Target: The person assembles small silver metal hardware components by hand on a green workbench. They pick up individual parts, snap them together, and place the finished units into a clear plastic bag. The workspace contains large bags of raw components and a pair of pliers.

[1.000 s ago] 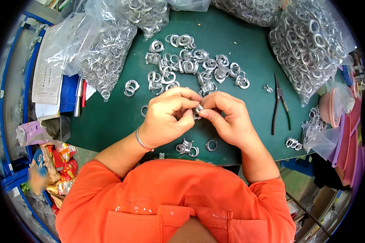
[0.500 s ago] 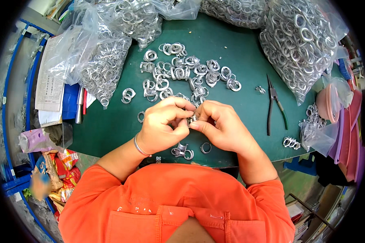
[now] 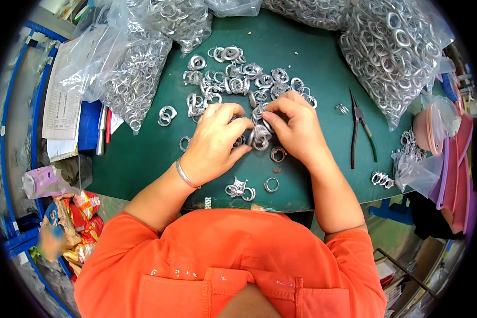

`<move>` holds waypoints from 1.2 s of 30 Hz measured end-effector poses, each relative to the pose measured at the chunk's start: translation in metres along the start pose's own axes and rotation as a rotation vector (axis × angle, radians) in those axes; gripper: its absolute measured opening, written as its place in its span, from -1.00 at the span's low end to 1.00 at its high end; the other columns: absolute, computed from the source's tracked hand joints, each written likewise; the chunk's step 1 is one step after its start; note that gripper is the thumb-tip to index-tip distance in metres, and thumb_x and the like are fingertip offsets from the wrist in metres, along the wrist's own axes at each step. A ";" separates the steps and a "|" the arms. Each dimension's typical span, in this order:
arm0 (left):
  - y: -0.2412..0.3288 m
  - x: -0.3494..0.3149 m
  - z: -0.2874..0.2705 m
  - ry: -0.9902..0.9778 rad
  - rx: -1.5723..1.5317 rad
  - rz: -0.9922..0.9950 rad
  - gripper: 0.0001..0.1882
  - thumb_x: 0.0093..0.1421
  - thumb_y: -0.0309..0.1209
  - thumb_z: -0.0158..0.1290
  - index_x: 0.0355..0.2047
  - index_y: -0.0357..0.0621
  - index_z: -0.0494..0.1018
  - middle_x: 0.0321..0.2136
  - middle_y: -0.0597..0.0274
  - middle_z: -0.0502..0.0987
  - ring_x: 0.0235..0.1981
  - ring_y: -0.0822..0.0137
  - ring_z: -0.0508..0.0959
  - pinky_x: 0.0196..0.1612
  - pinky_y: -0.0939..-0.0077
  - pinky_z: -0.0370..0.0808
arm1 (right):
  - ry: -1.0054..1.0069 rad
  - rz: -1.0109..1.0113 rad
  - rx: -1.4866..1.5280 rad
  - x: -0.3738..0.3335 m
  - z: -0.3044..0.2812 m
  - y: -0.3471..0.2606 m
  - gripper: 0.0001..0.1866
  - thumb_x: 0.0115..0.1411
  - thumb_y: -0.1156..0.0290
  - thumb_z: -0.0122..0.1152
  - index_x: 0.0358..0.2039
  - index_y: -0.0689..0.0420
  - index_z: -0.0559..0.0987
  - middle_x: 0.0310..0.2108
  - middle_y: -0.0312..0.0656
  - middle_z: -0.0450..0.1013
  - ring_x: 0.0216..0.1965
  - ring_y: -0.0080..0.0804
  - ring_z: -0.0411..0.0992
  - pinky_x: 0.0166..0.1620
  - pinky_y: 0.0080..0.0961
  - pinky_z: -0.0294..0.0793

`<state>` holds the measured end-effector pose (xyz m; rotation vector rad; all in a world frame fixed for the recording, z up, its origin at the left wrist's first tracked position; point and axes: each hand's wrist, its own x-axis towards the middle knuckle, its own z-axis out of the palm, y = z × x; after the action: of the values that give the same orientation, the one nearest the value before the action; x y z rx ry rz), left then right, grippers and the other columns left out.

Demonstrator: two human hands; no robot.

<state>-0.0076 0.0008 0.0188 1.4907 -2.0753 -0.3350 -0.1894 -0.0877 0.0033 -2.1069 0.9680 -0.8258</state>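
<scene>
Seen from above, the left hand (image 3: 213,139) and right hand (image 3: 297,130) meet over a green worktop (image 3: 143,159), fingers pinched shut on a small cluster of metal rings (image 3: 259,133). Loose rings (image 3: 233,79) lie just beyond; a slipping grip could scatter the cluster among them.

Both hands, left hand (image 3: 213,140) and right hand (image 3: 296,127), have shifted slightly up the green mat (image 3: 143,153).
</scene>
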 end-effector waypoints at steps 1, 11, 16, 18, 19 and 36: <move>-0.003 0.000 0.001 0.030 -0.059 0.009 -0.62 -0.12 -0.51 0.32 -0.25 -0.16 0.50 -0.18 0.09 0.46 -0.14 0.12 0.45 -0.08 0.31 0.40 | 0.036 -0.016 0.121 0.001 -0.002 0.002 -0.91 -0.01 0.57 0.32 -0.44 0.22 0.59 -0.43 -0.14 0.42 -0.35 -0.21 0.43 -0.26 -0.41 0.41; -0.002 -0.003 -0.002 0.030 0.041 -0.023 -0.53 -0.19 -0.37 0.35 -0.20 -0.08 0.48 -0.19 0.20 0.45 -0.08 0.10 0.41 0.03 0.22 0.28 | -0.039 -0.048 -0.066 -0.001 -0.020 -0.003 -0.80 0.00 0.57 0.27 -0.29 0.18 0.58 -0.30 -0.08 0.47 -0.20 -0.10 0.44 -0.10 -0.32 0.42; -0.003 -0.005 -0.002 0.017 -0.148 -0.101 -0.57 -0.13 -0.55 0.29 -0.20 -0.11 0.43 -0.24 0.21 0.44 -0.17 0.27 0.47 -0.10 0.37 0.37 | -0.331 -0.081 -0.030 -0.007 -0.023 -0.010 -0.73 -0.04 0.65 0.21 -0.26 0.17 0.57 -0.22 -0.09 0.43 -0.14 -0.10 0.42 -0.07 -0.30 0.41; -0.007 -0.003 -0.002 0.206 -0.465 -0.214 -0.60 -0.09 -0.63 0.23 -0.19 -0.12 0.44 -0.25 0.21 0.42 -0.23 0.35 0.50 -0.17 0.49 0.43 | -0.319 -0.069 -0.081 -0.006 -0.023 -0.013 -0.73 -0.05 0.65 0.21 -0.26 0.17 0.57 -0.26 -0.09 0.44 -0.16 -0.10 0.44 -0.10 -0.31 0.43; -0.009 -0.001 0.000 0.373 -0.644 -0.128 -0.61 0.00 -0.67 0.17 -0.13 -0.19 0.40 -0.19 0.18 0.41 -0.19 0.37 0.51 -0.14 0.52 0.45 | -0.295 -0.029 -0.022 -0.005 -0.023 -0.008 -0.73 -0.04 0.65 0.22 -0.26 0.15 0.56 -0.31 -0.06 0.47 -0.22 -0.09 0.46 -0.16 -0.32 0.46; 0.000 -0.002 0.003 0.221 -0.646 -0.095 -0.60 -0.01 -0.54 0.29 -0.12 -0.24 0.49 -0.16 0.13 0.50 -0.26 0.36 0.57 -0.27 0.57 0.55 | -0.391 0.355 0.949 -0.006 -0.015 -0.013 -0.77 0.22 0.50 0.20 -0.11 0.23 0.48 -0.38 -0.34 0.48 -0.41 -0.68 0.44 -0.41 -0.72 0.46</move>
<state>-0.0086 0.0026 0.0159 1.1627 -1.5190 -0.7575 -0.1989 -0.0808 0.0204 -1.1625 0.5387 -0.5021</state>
